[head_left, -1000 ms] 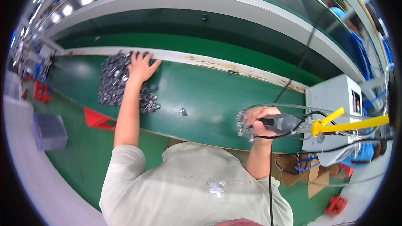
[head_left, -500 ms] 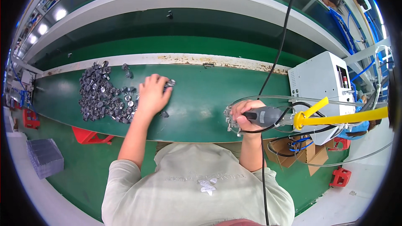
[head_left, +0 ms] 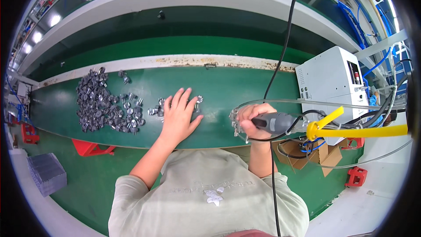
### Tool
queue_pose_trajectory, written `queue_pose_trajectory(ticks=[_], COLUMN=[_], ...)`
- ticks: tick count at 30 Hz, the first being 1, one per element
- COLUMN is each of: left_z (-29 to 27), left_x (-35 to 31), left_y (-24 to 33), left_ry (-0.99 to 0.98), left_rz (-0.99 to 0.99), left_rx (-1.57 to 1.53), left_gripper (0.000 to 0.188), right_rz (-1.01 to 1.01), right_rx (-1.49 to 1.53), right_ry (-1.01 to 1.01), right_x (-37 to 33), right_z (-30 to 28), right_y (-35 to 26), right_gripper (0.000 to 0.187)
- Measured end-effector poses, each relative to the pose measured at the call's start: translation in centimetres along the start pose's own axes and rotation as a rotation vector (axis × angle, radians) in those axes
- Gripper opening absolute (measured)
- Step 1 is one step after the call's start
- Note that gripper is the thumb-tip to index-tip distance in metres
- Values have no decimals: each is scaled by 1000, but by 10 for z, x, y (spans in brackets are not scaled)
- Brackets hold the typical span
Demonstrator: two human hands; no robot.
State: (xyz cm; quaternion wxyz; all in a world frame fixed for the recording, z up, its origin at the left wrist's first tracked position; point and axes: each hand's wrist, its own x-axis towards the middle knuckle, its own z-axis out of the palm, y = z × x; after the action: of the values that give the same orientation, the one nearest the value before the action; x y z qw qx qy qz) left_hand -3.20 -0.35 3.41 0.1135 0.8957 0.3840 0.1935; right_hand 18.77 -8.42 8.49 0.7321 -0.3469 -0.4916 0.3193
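Observation:
My left hand (head_left: 179, 118) lies palm down on the green bench top (head_left: 219, 79), fingers spread. Several small dark grey and silver parts (head_left: 155, 109) are beside and partly under it; others peek out by its fingertips. My right hand (head_left: 253, 118) is wrapped round a grey and black electric screwdriver (head_left: 278, 123), held roughly level above the bench's right side. A clear plastic piece shows at the tool's end by my fist, its shape unclear. Left of my left hand spreads a large pile of the same small parts (head_left: 96, 101).
A white machine (head_left: 326, 79) stands at the bench's right end. A yellow strap (head_left: 359, 131), clear tubes and a black cable (head_left: 285, 39) run near the tool. Beyond the bench's white rim (head_left: 175, 60) is a conveyor. Red stools (head_left: 90, 148) and a cardboard box (head_left: 324, 158) are below.
My left hand has moved right, away from the pile, with several small parts now lying around it. My right hand keeps hold of the screwdriver. The view has shifted slightly.

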Motion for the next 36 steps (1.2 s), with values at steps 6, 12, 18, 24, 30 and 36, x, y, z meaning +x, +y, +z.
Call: queue_pose_trajectory(ticks=[6,12,18,24,30,36], left_z=[34,35,43,29,46,42], left_x=[19,22,17,25,13,11], left_y=[18,30,32,37,23,22], left_ry=[-1,-63,-9,-85,6,106], left_rz=[195,190,155,170,279,221], left_rx=[-30,-190,-300,-153,-263,-386], left_gripper=[40,34,31,35,36,26], right_rz=[-5,-47,-17,2,-2,18], right_rx=[26,38,99,106,143,103], right_ry=[73,84,3,-1,-11,-24], right_x=[4,7,6,7,4,-1], right_z=[8,1,-8,-2,-3,-2], right_y=[-7,-12,-11,-12,-10,-6], right_gripper=[28,27,29,29,28,27])
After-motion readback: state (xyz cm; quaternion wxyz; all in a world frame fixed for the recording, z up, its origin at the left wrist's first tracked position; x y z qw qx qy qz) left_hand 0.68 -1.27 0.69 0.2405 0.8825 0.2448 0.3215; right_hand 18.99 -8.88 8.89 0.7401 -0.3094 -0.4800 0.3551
